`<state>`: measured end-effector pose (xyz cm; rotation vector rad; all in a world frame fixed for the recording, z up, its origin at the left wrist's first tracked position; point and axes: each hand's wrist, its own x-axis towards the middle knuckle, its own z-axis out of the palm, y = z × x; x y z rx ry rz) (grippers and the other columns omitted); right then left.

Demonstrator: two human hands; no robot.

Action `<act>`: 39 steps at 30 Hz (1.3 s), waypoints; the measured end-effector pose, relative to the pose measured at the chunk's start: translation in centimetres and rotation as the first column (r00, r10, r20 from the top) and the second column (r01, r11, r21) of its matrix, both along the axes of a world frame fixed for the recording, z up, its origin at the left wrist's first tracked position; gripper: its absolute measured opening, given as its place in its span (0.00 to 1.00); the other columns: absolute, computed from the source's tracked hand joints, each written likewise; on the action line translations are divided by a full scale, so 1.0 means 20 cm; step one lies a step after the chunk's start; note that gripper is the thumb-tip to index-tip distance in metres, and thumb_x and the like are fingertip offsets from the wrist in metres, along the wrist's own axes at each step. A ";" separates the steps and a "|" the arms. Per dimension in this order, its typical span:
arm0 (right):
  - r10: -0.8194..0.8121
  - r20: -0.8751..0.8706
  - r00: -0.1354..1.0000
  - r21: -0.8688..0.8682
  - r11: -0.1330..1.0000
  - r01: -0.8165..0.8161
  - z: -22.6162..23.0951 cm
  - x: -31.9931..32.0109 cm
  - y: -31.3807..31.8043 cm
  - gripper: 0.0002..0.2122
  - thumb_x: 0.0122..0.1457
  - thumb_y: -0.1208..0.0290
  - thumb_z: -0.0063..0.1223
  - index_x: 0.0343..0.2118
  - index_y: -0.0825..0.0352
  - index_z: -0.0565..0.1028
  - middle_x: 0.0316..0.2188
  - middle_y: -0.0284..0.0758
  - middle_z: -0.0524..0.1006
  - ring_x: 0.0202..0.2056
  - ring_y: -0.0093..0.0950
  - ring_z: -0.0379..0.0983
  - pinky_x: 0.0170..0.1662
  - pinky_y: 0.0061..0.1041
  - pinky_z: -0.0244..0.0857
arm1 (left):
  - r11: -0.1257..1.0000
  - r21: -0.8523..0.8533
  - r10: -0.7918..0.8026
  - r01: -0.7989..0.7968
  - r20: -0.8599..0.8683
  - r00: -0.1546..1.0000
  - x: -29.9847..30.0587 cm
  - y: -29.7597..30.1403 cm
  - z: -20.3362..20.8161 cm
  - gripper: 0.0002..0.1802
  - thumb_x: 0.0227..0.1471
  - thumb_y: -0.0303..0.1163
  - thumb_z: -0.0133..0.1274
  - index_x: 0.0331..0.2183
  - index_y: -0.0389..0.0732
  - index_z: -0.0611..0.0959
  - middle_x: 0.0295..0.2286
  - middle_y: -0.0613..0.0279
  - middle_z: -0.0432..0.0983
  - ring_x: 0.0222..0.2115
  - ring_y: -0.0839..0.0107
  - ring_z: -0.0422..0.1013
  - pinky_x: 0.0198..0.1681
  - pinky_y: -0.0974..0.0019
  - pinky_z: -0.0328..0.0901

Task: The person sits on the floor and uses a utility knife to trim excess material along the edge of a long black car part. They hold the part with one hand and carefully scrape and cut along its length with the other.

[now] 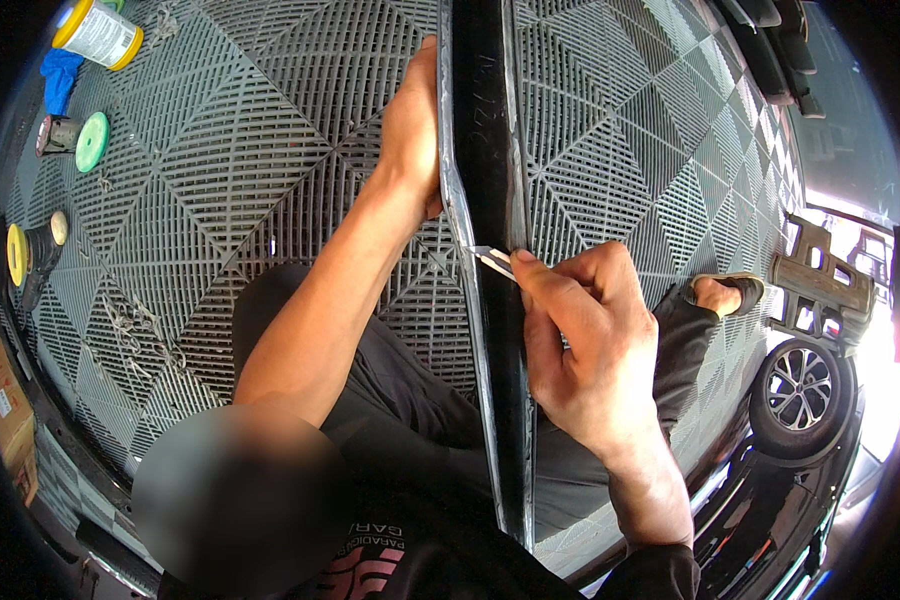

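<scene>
A long, glossy black trim panel (482,150) runs from the far edge of the view down across my lap, with pale, whitish material along its edges. My left hand (410,130) is closed around its left edge, the fingertips hidden behind it. In my right hand (590,340) a slim white-and-dark craft knife (496,262) is pinched between thumb and fingers. Its pointed tip meets the panel's left edge, a little nearer to me than my left hand.
Grey slatted tiles (220,120) cover the floor. At left are a yellow-and-white tub (98,35), a blue cloth (60,80), a green disc pad (92,142), a yellow disc pad (16,255) and a cardboard box (6,400). A car wheel (802,398) stands at right.
</scene>
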<state>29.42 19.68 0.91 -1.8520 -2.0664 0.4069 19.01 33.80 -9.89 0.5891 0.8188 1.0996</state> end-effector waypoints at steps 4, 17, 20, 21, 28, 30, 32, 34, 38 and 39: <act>0.008 0.006 1.000 0.017 1.000 -0.008 -0.01 0.00 -0.01 0.13 0.47 0.88 0.59 0.38 0.70 0.80 0.27 0.36 0.69 0.23 0.26 0.69 0.24 0.22 0.63 | 1.000 -0.026 0.003 -0.003 0.004 1.000 0.00 0.01 0.01 0.25 0.66 0.49 0.31 0.33 0.43 0.78 0.19 0.67 0.74 0.12 0.80 0.69 0.09 0.76 0.61; 0.046 0.074 0.996 0.031 0.998 -0.048 -0.04 0.03 -0.08 0.18 0.44 0.81 0.60 0.42 0.65 0.80 0.29 0.34 0.69 0.20 0.27 0.71 0.22 0.25 0.69 | 0.992 0.126 0.014 -0.003 -0.087 0.996 0.00 0.00 -0.01 0.23 0.66 0.46 0.31 0.36 0.41 0.75 0.18 0.65 0.73 0.11 0.79 0.69 0.07 0.77 0.61; 0.022 0.015 1.000 0.004 1.000 -0.022 -0.03 0.04 -0.08 0.16 0.47 0.81 0.59 0.42 0.65 0.79 0.30 0.35 0.70 0.20 0.27 0.71 0.22 0.25 0.69 | 0.994 0.110 0.008 0.000 -0.072 0.997 -0.01 0.00 -0.01 0.23 0.66 0.47 0.31 0.35 0.42 0.76 0.19 0.65 0.73 0.12 0.79 0.70 0.09 0.76 0.63; 0.001 -0.018 1.000 -0.014 1.000 -0.001 -0.01 0.04 -0.08 0.16 0.48 0.81 0.58 0.42 0.65 0.79 0.30 0.35 0.70 0.20 0.27 0.71 0.22 0.25 0.69 | 0.995 0.102 -0.002 0.009 -0.060 0.998 -0.01 0.00 -0.01 0.23 0.66 0.47 0.31 0.35 0.42 0.76 0.19 0.65 0.74 0.13 0.79 0.71 0.10 0.76 0.63; -0.095 -0.113 0.989 0.035 0.994 0.099 0.03 -0.02 0.03 0.12 0.52 0.85 0.55 0.41 0.70 0.79 0.32 0.37 0.71 0.27 0.26 0.69 0.30 0.21 0.64 | 1.000 0.020 -0.014 0.013 0.046 0.999 -0.01 0.01 0.01 0.26 0.66 0.50 0.30 0.36 0.43 0.78 0.20 0.66 0.76 0.16 0.78 0.71 0.17 0.75 0.67; -0.095 -0.108 0.990 0.026 0.995 0.099 0.02 -0.02 0.06 0.13 0.52 0.85 0.54 0.41 0.69 0.79 0.32 0.37 0.71 0.27 0.25 0.69 0.30 0.20 0.64 | 1.000 -0.007 -0.021 0.021 0.031 0.999 -0.02 0.00 0.04 0.27 0.66 0.50 0.30 0.35 0.42 0.79 0.21 0.66 0.76 0.16 0.79 0.71 0.17 0.74 0.68; -0.109 -0.126 0.986 0.030 0.993 0.114 0.00 -0.03 0.07 0.13 0.52 0.85 0.54 0.41 0.70 0.79 0.32 0.37 0.71 0.27 0.25 0.69 0.30 0.20 0.64 | 1.000 -0.018 -0.004 0.005 0.011 1.000 -0.02 0.00 0.06 0.28 0.66 0.50 0.30 0.34 0.42 0.79 0.20 0.66 0.76 0.16 0.79 0.71 0.17 0.74 0.68; -0.108 -0.132 0.985 0.032 0.993 0.113 -0.01 -0.04 0.07 0.12 0.53 0.85 0.54 0.41 0.70 0.79 0.32 0.37 0.71 0.27 0.25 0.69 0.30 0.20 0.64 | 0.999 -0.017 0.036 -0.036 -0.018 0.999 -0.01 0.01 0.06 0.28 0.66 0.50 0.30 0.34 0.42 0.80 0.20 0.66 0.76 0.16 0.79 0.71 0.16 0.75 0.67; -0.095 -0.134 0.987 0.046 0.994 0.102 -0.03 -0.05 0.08 0.12 0.53 0.85 0.54 0.41 0.70 0.79 0.32 0.37 0.71 0.27 0.25 0.69 0.30 0.20 0.64 | 1.000 -0.017 -0.001 0.002 0.059 0.998 -0.01 0.02 0.03 0.28 0.66 0.50 0.29 0.35 0.42 0.79 0.20 0.66 0.76 0.15 0.80 0.71 0.15 0.75 0.67; -0.095 -0.140 0.986 0.050 0.993 0.103 -0.03 -0.05 0.09 0.12 0.53 0.85 0.54 0.41 0.70 0.79 0.32 0.37 0.71 0.27 0.25 0.70 0.30 0.20 0.65 | 1.000 -0.008 0.002 -0.001 0.056 0.998 -0.01 0.02 0.03 0.28 0.66 0.50 0.29 0.35 0.42 0.79 0.20 0.67 0.76 0.15 0.80 0.71 0.15 0.76 0.67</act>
